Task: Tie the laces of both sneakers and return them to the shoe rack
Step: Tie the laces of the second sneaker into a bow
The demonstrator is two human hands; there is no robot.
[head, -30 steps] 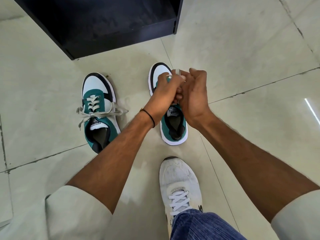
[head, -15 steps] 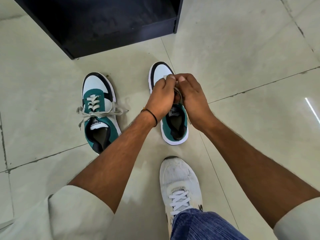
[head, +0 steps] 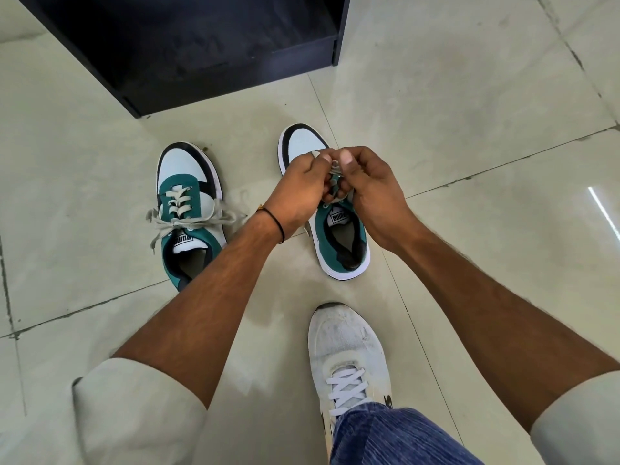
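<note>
Two green, white and black sneakers stand on the tiled floor, toes pointing away from me. The left sneaker has its grey laces tied in a bow with loose ends spread to both sides. Over the right sneaker, my left hand and my right hand meet, both pinching its grey laces between fingertips. My hands hide most of that sneaker's lacing. The dark shoe rack stands beyond the sneakers.
My own white shoe with white laces and a blue trouser leg are on the floor just behind the right sneaker. Pale floor tiles stretch around the rack.
My hands have come down closer to the right sneaker and spread slightly apart, still working its laces. The left sneaker has not moved.
</note>
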